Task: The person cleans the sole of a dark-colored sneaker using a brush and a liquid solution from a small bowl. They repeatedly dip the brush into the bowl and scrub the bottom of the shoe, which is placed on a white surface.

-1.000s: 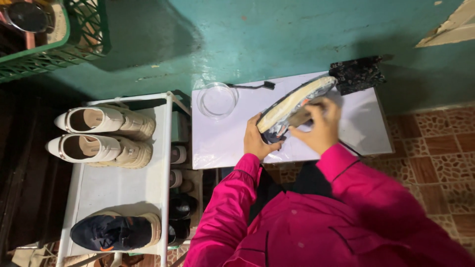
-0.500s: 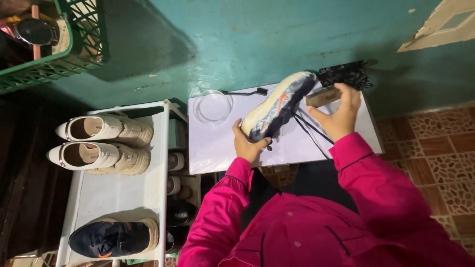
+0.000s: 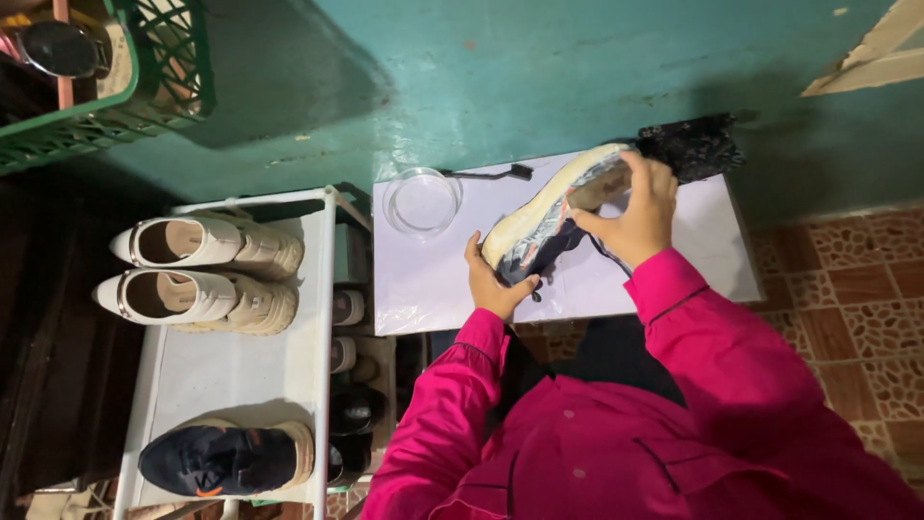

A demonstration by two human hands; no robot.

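- The left hand (image 3: 493,281) is cupping the toe end of the sneaker (image 3: 551,214), fingers curled around it from below.
- The right hand (image 3: 630,207) is gripping the heel end, fingers wrapped over the pale sole.
- The sneaker is hanging tilted, sole up, just above the white table (image 3: 423,289).
- A clear bowl (image 3: 422,202) and a small dark brush (image 3: 489,174) are sitting near it on the table.
- A white shoe rack (image 3: 231,371) is standing at the left, carrying pale shoes (image 3: 202,272).

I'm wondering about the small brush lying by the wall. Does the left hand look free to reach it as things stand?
Probably not right away: the left hand is gripping one end of the sneaker. The path itself looks open, since the brush lies on the white table beside the clear bowl with nothing on top of it.
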